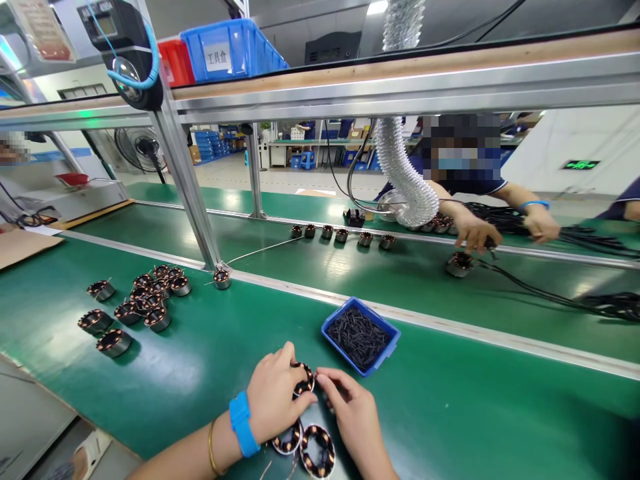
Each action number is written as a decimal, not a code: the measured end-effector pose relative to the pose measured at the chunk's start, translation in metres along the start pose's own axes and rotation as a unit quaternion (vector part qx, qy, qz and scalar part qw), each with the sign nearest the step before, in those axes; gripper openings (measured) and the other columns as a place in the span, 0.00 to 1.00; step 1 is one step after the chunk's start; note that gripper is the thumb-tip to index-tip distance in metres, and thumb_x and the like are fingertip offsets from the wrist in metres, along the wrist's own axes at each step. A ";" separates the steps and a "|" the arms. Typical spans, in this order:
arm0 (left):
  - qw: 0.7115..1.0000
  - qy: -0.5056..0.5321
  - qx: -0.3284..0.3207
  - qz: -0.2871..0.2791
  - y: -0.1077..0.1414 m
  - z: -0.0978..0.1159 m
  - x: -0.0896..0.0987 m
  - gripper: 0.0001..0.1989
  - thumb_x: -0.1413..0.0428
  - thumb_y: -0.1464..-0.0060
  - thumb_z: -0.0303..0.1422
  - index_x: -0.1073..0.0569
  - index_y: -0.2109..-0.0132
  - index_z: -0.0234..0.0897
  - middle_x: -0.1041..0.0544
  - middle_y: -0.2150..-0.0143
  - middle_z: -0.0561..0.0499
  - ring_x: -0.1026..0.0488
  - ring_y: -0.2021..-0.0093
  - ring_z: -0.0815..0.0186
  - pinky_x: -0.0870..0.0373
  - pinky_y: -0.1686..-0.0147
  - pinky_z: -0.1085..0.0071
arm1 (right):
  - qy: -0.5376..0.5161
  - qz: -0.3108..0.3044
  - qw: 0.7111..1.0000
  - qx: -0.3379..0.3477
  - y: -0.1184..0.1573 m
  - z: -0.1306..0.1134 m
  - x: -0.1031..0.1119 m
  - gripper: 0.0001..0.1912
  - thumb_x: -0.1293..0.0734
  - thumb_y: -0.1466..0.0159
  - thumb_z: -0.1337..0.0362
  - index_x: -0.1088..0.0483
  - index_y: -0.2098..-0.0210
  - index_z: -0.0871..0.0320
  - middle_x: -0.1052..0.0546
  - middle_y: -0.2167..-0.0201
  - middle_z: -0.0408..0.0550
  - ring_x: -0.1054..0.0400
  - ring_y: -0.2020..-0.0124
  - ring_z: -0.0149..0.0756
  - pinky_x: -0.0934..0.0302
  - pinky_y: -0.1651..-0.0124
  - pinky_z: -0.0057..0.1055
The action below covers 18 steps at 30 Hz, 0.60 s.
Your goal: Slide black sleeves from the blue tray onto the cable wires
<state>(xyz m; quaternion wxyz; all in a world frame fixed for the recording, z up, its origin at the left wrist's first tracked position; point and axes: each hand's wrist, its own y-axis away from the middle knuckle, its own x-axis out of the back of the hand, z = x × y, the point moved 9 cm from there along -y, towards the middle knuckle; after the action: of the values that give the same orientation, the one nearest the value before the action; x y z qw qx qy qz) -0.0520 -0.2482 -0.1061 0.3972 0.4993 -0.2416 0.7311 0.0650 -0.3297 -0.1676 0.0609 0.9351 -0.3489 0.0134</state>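
My left hand [277,390], with a blue wrist strap and a gold bangle, is closed round a copper-wound ring [304,379] near the front of the green table. My right hand [350,407] is at the right edge of that ring, its thumb and forefinger pinched together; whatever lies between them is too small to name. Two more copper-wound rings, one [287,438] partly under my left hand and one [318,452] beside it, lie just below. Behind my hands stands a blue tray [395,337] holding many short black tubes.
Several copper-wound rings [156,319] are grouped on the left. A metal post [187,193] rises from the table, with a ring [222,279] at its foot. Across the metal rail, a person's hands [473,230] work near another ring [460,264] and black cables [613,305].
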 end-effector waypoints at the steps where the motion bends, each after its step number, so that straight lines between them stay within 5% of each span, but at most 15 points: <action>1: 1.000 -0.002 -0.002 -0.002 0.000 0.000 0.000 0.10 0.39 0.46 0.42 0.22 0.60 0.42 0.31 0.56 0.48 0.29 0.58 0.59 0.31 0.58 0.61 | 0.004 -0.003 1.000 0.007 -0.001 -0.001 -0.002 0.26 0.28 0.48 0.40 0.19 0.68 0.58 0.18 0.68 0.55 0.24 0.67 0.45 0.29 0.61 0.35; 8: 1.000 -0.008 -0.008 -0.009 0.005 0.004 0.001 0.08 0.45 0.44 0.34 0.25 0.58 0.40 0.32 0.54 0.46 0.30 0.54 0.57 0.30 0.57 0.61 | 0.023 -0.046 0.997 0.058 0.010 -0.006 -0.005 0.20 0.32 0.40 0.47 0.18 0.63 0.56 0.20 0.60 0.55 0.25 0.62 0.44 0.29 0.57 0.35; 14: 1.000 0.000 -0.004 -0.002 0.006 0.004 0.000 0.07 0.47 0.44 0.33 0.25 0.62 0.39 0.33 0.55 0.45 0.31 0.55 0.57 0.30 0.58 0.60 | 0.073 -0.104 0.968 0.215 0.039 -0.016 -0.016 0.19 0.41 0.31 0.61 0.26 0.44 0.49 0.25 0.49 0.52 0.29 0.46 0.39 0.35 0.43 0.32; 18: 1.000 0.012 -0.016 0.008 0.003 -0.002 0.001 0.06 0.46 0.45 0.33 0.24 0.63 0.39 0.32 0.56 0.45 0.30 0.55 0.58 0.31 0.58 0.62 | 0.132 -0.105 0.964 0.207 0.030 -0.018 -0.012 0.20 0.42 0.30 0.61 0.28 0.43 0.51 0.25 0.49 0.52 0.28 0.49 0.38 0.33 0.46 0.32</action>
<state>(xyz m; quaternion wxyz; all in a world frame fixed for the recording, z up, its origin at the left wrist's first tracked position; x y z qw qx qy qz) -0.0562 -0.2482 -0.1056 0.4024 0.4821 -0.2522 0.7362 0.0369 -0.3423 -0.1474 -0.0878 0.9484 -0.2276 0.2025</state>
